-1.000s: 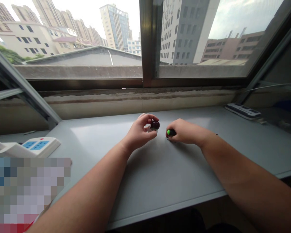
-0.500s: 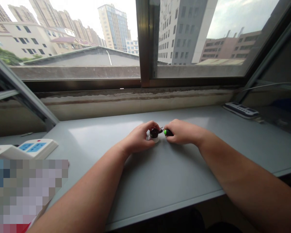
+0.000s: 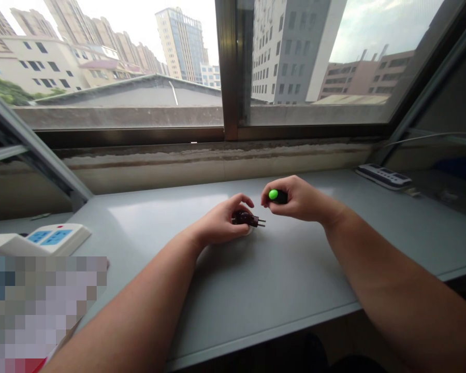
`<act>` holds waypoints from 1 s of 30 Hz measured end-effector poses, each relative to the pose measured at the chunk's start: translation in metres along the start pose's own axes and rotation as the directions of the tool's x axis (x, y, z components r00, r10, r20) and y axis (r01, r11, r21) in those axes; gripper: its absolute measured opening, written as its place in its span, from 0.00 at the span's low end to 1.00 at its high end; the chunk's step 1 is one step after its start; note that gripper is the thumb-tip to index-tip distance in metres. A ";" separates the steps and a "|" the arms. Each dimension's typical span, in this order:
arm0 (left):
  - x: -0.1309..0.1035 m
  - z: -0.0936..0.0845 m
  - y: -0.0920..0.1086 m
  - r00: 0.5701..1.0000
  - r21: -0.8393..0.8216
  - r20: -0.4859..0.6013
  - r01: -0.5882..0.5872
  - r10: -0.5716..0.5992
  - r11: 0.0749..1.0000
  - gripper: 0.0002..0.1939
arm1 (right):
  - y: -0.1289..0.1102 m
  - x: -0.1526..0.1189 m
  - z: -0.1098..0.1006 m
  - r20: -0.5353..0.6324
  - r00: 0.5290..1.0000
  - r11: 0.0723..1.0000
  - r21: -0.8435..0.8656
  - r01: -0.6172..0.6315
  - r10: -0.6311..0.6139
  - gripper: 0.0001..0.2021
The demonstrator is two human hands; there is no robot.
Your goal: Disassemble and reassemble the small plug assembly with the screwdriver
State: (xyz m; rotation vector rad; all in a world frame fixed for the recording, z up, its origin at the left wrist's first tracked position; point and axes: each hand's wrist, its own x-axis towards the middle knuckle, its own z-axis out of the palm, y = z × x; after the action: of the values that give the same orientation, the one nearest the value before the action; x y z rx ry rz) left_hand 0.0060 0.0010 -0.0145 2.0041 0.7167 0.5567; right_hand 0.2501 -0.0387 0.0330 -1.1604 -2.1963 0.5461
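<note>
My left hand (image 3: 221,220) is curled low over the desk, thumb and fingers around a dark brown two-pin plug (image 3: 244,218). Its two metal prongs point right. A bit of something white shows under the plug, mostly hidden by my thumb. To the right and slightly higher, my right hand (image 3: 285,194) is closed around a black tool handle (image 3: 281,197) with a bright green rounded end facing left. The rest of that tool is hidden in my fist. A small gap separates the handle from the plug.
The pale grey desk (image 3: 295,269) runs up to a wall below the window. On the left stands a white power strip (image 3: 56,237) with blue sockets, beside a blurred-out patch. Another power strip (image 3: 384,176) lies at the far right. A metal frame post (image 3: 42,145) rises at left.
My right hand has lifted up and away with the tool handle. In my left hand the dark piece has turned, so its prongs now show, pointing right; the white part is mostly covered.
</note>
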 end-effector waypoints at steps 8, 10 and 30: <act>0.002 0.001 -0.003 0.999 0.042 0.034 -0.009 0.007 0.999 0.16 | 0.001 0.003 0.014 0.096 0.994 0.999 0.035 0.041 -0.045 0.07; 0.002 0.001 -0.002 0.999 0.030 0.039 -0.009 0.008 0.999 0.15 | 0.002 0.003 0.016 0.120 0.991 0.998 0.031 0.062 -0.065 0.06; 0.003 0.003 -0.002 1.000 0.079 -0.001 -0.004 0.004 0.997 0.13 | -0.004 0.004 0.021 0.136 0.991 1.000 -0.017 -0.016 0.018 0.04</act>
State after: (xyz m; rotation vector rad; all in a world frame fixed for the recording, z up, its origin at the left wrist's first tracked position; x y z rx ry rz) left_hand 0.0095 0.0027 -0.0171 2.0790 0.7460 0.5399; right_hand 0.2326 -0.0391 0.0208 -1.1821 -2.3113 0.6329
